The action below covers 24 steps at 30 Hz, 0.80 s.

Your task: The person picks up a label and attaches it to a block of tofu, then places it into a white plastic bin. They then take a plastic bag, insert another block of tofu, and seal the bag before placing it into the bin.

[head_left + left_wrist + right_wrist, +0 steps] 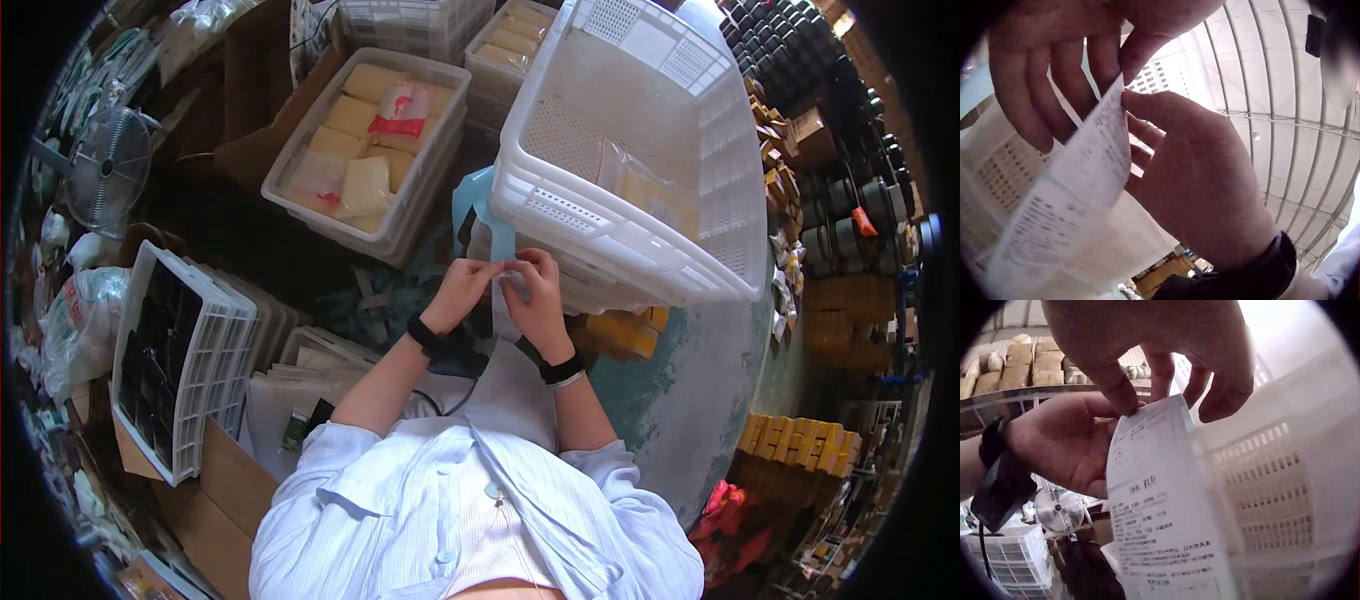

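Both hands meet at 12 o'clock of the torso: L hand [458, 292] & R hand [540, 300] each pinch the printed slip's [1160, 531] top edge, w/ print facing up to read, just below the white crate [640, 215].

The printed slip [1160, 519] is running off the bottom edge of the right wrist view; its small text is staying too fine to read, and in the left wrist view it [1066, 206] is blurring (the lower part most of all). In the head view the left hand [458, 292] and right hand [538, 300] are covering most of the slip; the fingertips are hiding its top edge.
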### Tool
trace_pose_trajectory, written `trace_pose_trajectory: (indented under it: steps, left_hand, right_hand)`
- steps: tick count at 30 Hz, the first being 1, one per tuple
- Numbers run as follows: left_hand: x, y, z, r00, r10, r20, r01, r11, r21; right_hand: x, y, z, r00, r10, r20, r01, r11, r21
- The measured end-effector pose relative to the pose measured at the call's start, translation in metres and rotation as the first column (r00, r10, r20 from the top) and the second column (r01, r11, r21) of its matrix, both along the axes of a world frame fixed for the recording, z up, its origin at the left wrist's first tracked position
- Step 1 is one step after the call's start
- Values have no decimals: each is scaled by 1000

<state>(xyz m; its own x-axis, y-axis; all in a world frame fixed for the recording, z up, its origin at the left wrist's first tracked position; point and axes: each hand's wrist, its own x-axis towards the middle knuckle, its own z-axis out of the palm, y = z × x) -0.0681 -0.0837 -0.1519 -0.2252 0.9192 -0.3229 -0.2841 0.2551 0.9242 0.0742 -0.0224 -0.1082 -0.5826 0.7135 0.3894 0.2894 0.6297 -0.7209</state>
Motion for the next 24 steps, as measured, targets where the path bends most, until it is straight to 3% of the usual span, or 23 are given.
trace_pose_trajectory:
  steps: [5, 8, 11, 14, 16, 19, 20, 24]
  left_hand:
    - [2, 3, -1, 995, 10, -98, -12, 1000, -14]
    - [2, 5, 6, 964, -15, -264, 18, 1000, 10]
    - [3, 5, 7, 977, 63, -205, -46, 995, 86]
    - [6, 1, 14, 983, 182, -34, -178, 978, 112]
    - [6, 1, 14, 983, 182, -18, -176, 969, 170]
    - [7, 3, 12, 982, 185, -42, -174, 966, 189]
    - [12, 5, 7, 970, 241, -23, -231, 951, 208]
    - [29, 12, -5, 930, 367, 5, -358, 903, 237]
  right_hand:
    - [2, 5, 0, 998, 48, 38, -47, 998, -34]
    - [0, 8, 2, 997, 66, 42, -62, 994, -91]
    - [-4, 13, 2, 995, 75, 58, -71, 995, -69]
    - [-4, 14, 8, 994, 75, 82, -74, 997, -20]
    - [-2, 13, 10, 993, 84, 86, -81, 996, -32]
    - [-1, 13, 16, 982, 99, 159, -113, 991, 78]
    - [0, 14, 15, 976, 110, 190, -130, 987, 93]
    - [1, 28, 9, 919, 201, 340, -194, 980, -55]
